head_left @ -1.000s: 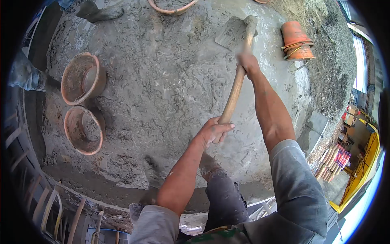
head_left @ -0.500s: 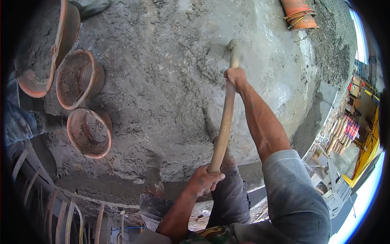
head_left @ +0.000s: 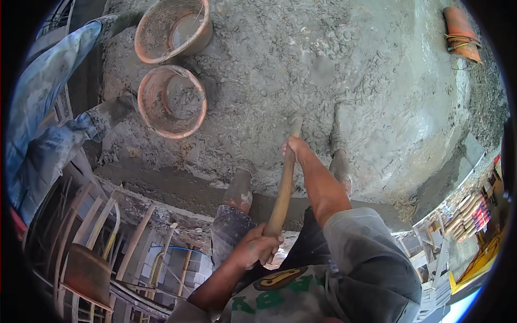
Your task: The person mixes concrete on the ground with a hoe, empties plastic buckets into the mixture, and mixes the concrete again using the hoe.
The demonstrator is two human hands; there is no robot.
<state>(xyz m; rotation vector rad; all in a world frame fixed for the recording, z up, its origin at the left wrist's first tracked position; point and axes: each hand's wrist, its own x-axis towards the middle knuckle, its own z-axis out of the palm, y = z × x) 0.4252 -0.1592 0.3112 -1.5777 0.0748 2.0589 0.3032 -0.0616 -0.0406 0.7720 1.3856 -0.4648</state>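
The wooden handle of a hoe (head_left: 281, 202) runs up the middle of the view, held in both fists. My left hand (head_left: 256, 247) is closed round its near end, close to my body. Farther along, my right hand (head_left: 293, 145) grips it just short of the head. The hoe's head is down in the wet grey concrete (head_left: 258, 81), its blade hidden. My two boots, the left boot (head_left: 238, 188) and the right boot (head_left: 340, 168), stand in the concrete on either side of the handle.
Two orange buckets, a nearer bucket (head_left: 203, 102) and a farther bucket (head_left: 202, 39), stand in the concrete at left. Beside them shows another person's jeans (head_left: 51, 129). Stacked orange buckets (head_left: 462, 35) lie far right. Wooden poles (head_left: 134, 242) and a brownish bucket (head_left: 89, 274) are lower left.
The hoe has come back towards my body, both hands still on it, and its blade has gone from sight. My view has shifted, so the buckets appear farther right and higher.
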